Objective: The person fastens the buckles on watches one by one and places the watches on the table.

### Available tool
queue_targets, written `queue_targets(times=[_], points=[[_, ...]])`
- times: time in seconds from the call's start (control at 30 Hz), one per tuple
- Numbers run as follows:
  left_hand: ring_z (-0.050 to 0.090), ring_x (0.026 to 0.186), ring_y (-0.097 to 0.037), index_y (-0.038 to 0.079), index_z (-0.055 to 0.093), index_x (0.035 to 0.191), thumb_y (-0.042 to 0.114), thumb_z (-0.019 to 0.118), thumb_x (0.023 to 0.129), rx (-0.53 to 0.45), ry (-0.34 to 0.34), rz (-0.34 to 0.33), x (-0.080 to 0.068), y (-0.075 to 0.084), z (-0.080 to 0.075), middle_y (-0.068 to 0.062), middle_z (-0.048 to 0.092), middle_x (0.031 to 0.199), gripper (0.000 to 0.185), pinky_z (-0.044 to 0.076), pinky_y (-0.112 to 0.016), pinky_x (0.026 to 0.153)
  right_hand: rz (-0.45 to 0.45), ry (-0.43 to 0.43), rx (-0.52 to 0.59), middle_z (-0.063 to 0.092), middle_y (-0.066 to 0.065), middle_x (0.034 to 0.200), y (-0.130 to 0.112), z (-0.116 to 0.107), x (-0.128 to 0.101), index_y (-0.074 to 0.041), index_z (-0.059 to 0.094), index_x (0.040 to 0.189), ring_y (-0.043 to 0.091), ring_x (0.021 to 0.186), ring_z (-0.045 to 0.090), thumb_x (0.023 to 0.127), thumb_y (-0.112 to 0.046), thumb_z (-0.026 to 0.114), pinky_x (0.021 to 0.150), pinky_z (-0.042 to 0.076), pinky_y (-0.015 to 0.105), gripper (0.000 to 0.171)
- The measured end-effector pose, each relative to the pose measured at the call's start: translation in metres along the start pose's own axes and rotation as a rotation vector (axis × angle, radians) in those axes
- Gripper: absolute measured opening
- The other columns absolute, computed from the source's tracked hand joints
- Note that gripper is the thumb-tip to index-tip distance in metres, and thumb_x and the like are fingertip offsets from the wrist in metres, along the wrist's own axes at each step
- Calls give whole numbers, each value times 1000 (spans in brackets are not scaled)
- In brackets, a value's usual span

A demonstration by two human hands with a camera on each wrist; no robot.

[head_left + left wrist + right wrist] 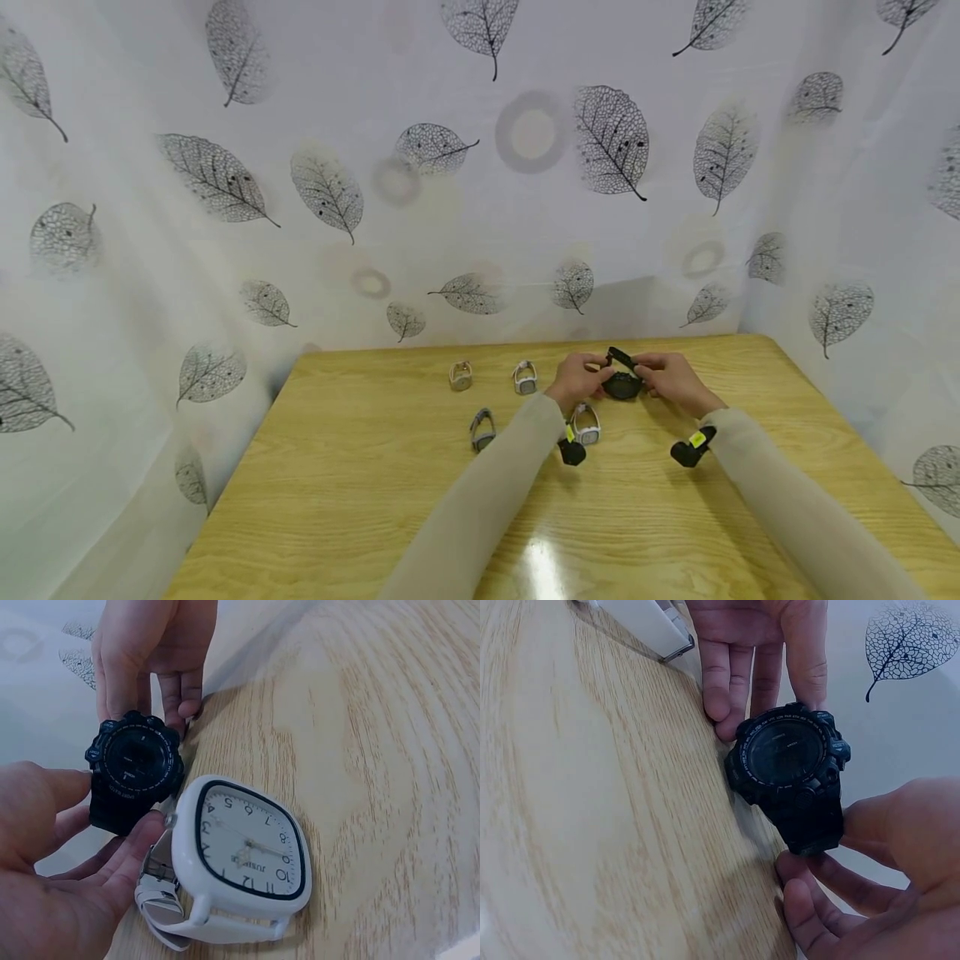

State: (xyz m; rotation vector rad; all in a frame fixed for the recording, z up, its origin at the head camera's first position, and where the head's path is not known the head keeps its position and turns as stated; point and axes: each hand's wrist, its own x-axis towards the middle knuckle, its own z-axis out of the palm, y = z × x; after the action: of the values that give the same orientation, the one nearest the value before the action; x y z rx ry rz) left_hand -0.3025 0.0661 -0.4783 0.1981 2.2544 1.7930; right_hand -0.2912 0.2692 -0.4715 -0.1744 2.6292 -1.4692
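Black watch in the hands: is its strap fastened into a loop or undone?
Undone, it seems. In the head view one end of the black watch sticks up free between the left hand and right hand; the buckle is hidden.

Both hands, left and right, hold black watch over wooden table; 4 watches nearby.

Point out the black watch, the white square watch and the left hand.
black watch (pixel 786 752), right wrist view, dial face.
white square watch (pixel 249 844), left wrist view, dial face.
left hand (pixel 576 379), head view, back of hand.
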Motion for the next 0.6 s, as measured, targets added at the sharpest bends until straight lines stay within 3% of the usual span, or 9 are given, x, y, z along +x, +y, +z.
queue_targets(times=[0.37, 0.6], points=[[73, 82, -43, 5, 70, 130, 14, 72, 98, -51, -10, 26, -1, -5, -9, -10, 74, 79, 34, 63, -41, 68, -43, 2, 33, 52, 36, 140, 2, 1, 0, 10, 49, 146, 23, 89, 70, 108, -10, 53, 74, 61, 34, 43], [70, 88, -49, 4, 69, 132, 9, 73, 97, -166, -15, 70, -5, -1, -13, -8, 75, 90, 36, 63, -50, 75, -87, 35, 17, 51, 34, 144, -4, -2, -6, 6, 49, 148, 32, 101, 72, 108, -15, 54, 83, 61, 41, 45]])
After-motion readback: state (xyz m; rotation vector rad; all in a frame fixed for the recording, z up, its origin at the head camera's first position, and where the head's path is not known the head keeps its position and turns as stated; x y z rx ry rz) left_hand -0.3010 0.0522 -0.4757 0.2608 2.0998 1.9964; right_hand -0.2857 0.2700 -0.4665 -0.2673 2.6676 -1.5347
